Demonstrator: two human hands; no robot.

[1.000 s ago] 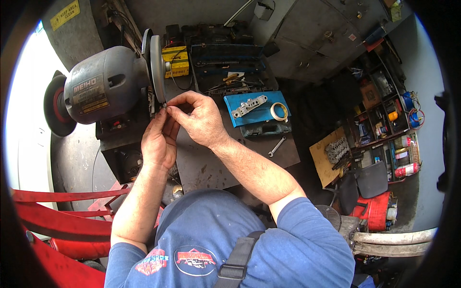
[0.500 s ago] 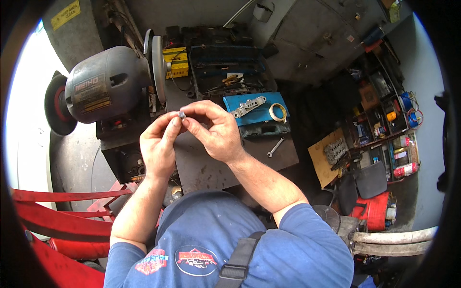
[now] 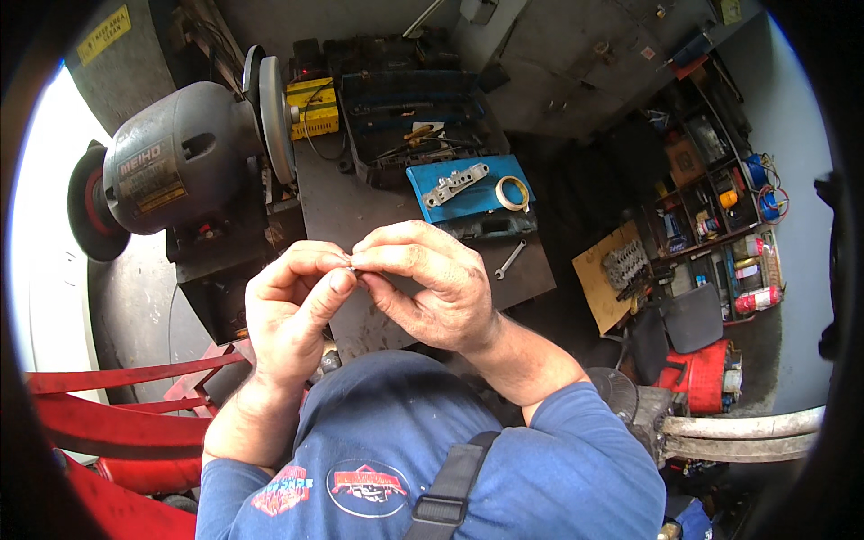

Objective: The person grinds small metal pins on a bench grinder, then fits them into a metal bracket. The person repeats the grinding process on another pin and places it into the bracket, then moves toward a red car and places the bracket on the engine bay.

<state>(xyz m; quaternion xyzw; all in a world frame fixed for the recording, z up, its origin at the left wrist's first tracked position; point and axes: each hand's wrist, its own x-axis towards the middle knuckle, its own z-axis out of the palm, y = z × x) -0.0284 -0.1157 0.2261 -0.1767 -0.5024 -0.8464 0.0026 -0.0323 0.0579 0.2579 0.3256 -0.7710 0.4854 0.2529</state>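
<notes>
My left hand (image 3: 292,310) and my right hand (image 3: 432,288) meet in front of my chest, above the near part of the workbench (image 3: 367,336). Thumbs and fingertips of both are pinched together on a small grey metal piece (image 3: 355,269). The fingers cover most of it, so its exact kind cannot be made out. Beyond the hands, a machined metal part with holes (image 3: 456,185) rests on a blue case (image 3: 421,180), beside a roll of pale tape (image 3: 512,193). An open-ended spanner (image 3: 510,258) lies on the bench to the right of my right hand.
A bench grinder (image 3: 180,153) stands at the left, its grey wheel (image 3: 276,119) facing the bench. Behind are a yellow box (image 3: 313,108) and a tray of tools (image 3: 414,135). Red metal bars (image 3: 126,378) run at the lower left; shelves (image 3: 711,207) stand right.
Both hands have come lower and nearer to my body, still pinching the small metal piece. It is more covered by the fingers now. The view has shifted slightly.
</notes>
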